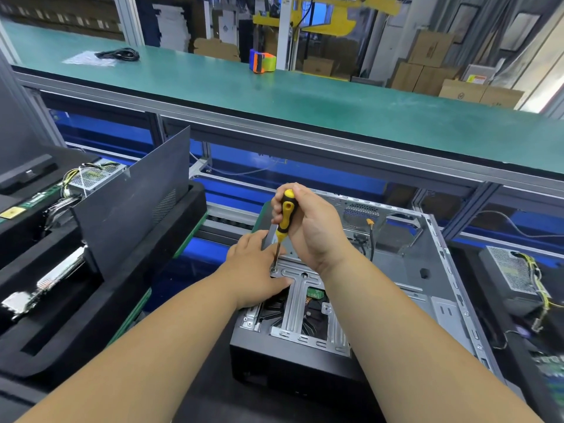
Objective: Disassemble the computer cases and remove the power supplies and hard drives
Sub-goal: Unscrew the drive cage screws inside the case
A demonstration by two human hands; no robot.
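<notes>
Green bench [305, 96] behind; right hand [311, 227] clasps screwdriver [285, 215]; left hand [256, 267] flat, fingertips hidden.

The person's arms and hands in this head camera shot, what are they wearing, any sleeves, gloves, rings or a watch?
Nothing shows on either. The left hand and right hand are bare, with no gloves or rings visible. Both forearms are uncovered from wrist to the bottom edge of the picture: no sleeve cuffs, watch, wristband or strap in view.

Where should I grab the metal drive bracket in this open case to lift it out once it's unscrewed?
Judging from its pose, take the metal drive bracket by its bare near crossbar, coming from above. It lies flat in the open case, with cut-outs for fingertips. The screwdriver and both hands crowd its far end.
</notes>
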